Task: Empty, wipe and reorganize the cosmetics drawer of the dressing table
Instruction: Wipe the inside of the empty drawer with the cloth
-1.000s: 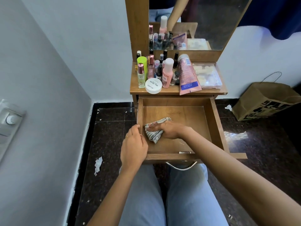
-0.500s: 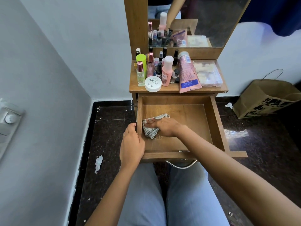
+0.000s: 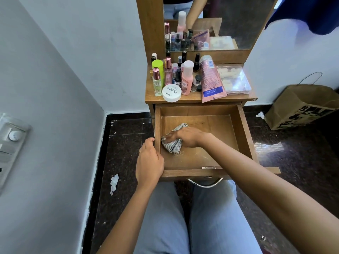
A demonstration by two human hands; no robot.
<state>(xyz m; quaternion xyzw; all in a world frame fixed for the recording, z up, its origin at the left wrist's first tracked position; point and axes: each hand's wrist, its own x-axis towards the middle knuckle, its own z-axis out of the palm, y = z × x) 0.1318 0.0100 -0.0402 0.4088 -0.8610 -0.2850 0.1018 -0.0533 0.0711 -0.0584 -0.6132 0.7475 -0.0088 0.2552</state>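
Observation:
The wooden drawer of the dressing table is pulled out over my lap and holds only a striped grey cloth. My right hand presses the cloth onto the drawer floor near the left wall, fingers curled over it. My left hand grips the drawer's left front corner. On the tabletop stand several cosmetics: a white nail polish jar, a pink bottle, a green-capped bottle, a perfume bottle, a pink tube and a clear plastic box.
A mirror rises behind the cosmetics. A brown paper bag stands on the dark floor at the right. Paper scraps lie on the floor by the left wall, which carries a switch panel. A metal handle hangs below the drawer front.
My right hand has slid the cloth a little toward the back and left of the drawer. My left hand has stayed on the drawer's left front corner.

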